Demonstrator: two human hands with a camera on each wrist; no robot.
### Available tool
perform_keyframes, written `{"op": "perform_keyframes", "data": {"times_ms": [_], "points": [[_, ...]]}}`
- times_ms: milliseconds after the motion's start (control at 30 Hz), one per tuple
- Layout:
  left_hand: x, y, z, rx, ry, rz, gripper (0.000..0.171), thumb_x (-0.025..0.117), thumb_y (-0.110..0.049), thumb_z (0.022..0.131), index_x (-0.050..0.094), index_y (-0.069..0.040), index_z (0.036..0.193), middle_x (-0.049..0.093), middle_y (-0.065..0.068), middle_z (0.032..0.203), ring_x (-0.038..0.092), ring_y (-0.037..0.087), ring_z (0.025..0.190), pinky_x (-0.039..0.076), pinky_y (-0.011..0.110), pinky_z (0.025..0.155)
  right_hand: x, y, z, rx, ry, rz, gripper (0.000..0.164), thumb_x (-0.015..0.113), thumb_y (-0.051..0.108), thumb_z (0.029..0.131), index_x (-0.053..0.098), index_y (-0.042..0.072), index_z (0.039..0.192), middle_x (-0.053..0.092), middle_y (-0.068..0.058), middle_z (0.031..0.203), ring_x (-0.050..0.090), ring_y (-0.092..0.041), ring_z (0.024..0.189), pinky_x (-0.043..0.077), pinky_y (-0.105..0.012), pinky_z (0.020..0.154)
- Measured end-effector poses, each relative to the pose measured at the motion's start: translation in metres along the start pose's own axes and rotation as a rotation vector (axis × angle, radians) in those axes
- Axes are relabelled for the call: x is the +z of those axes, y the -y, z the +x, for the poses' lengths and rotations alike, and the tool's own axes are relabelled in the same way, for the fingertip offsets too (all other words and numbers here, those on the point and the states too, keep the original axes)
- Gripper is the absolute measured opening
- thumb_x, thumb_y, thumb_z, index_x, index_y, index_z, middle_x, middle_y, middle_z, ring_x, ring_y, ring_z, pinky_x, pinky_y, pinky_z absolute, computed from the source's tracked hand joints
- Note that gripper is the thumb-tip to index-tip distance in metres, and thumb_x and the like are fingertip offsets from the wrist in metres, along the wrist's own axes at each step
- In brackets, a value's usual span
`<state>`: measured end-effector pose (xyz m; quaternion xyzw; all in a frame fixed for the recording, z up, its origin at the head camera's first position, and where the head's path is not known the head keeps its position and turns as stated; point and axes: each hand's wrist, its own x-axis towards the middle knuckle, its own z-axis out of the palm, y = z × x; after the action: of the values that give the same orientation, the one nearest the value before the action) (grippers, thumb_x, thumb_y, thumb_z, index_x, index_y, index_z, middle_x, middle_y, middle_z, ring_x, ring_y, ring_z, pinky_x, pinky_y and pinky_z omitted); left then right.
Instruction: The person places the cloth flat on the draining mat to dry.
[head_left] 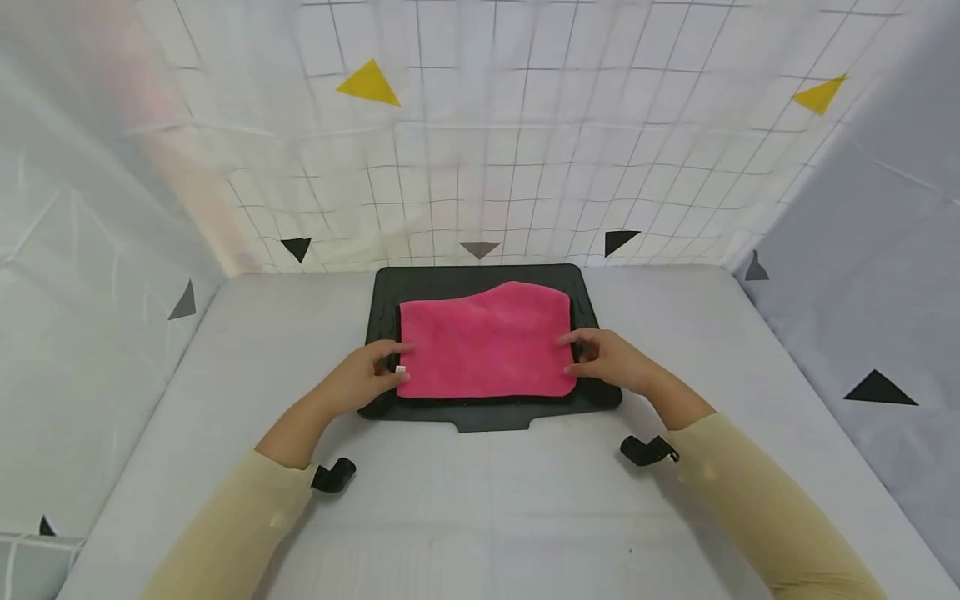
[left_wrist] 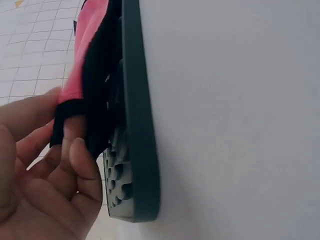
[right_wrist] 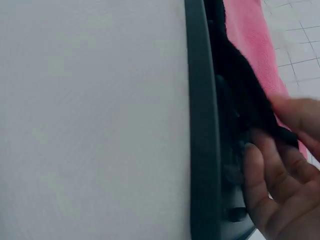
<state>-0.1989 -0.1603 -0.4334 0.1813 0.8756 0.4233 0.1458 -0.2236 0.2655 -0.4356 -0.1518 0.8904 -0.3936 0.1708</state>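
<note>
Cloth of bright pink fabric with black edging (head_left: 483, 343), spread over a dark rectangular tray with rounded corners (head_left: 442, 282) on a white tabletop (head_left: 525, 508). The left hand (head_left: 363, 377) pinches the cloth's left edge, fingers clamped on the fabric near a small white tag (head_left: 401, 369); the right hand (head_left: 618, 360) pinches the right edge, fingers likewise clamped. Behind the tray rises a white, grid-lined sheet (head_left: 487, 167).

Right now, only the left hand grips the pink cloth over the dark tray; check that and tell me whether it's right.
Wrong on "only": the right hand also grips the pink cloth, as the right wrist view shows. The left hand does grip it over the dark tray.
</note>
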Motion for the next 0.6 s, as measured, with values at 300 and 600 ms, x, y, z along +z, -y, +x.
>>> {"op": "perform_keyframes", "data": {"times_ms": [300,600], "points": [[0.002,-0.006,-0.003,-0.027,-0.004,0.081,0.059,0.065,-0.025,0.087,0.039,-0.022,0.140,0.055,0.002,0.099,0.058,0.022,0.067,0.049,0.033,0.061,-0.007,-0.009,-0.003,0.044,-0.043,0.062,0.048,0.072,0.027,0.080,0.056,0.033,0.125,0.057,-0.011,0.082,0.054,-0.026,0.079,0.045,-0.032,0.062],[0.013,-0.009,-0.007,-0.033,0.006,0.164,0.065,0.070,-0.024,0.082,0.040,-0.020,0.140,0.047,-0.001,0.128,0.059,0.014,0.066,0.049,0.029,0.063,-0.010,-0.014,-0.013,0.049,0.044,0.037,0.058,0.074,0.022,0.079,0.050,0.030,0.131,0.057,-0.013,0.076,0.053,-0.024,0.073,0.043,-0.031,0.061]]}}
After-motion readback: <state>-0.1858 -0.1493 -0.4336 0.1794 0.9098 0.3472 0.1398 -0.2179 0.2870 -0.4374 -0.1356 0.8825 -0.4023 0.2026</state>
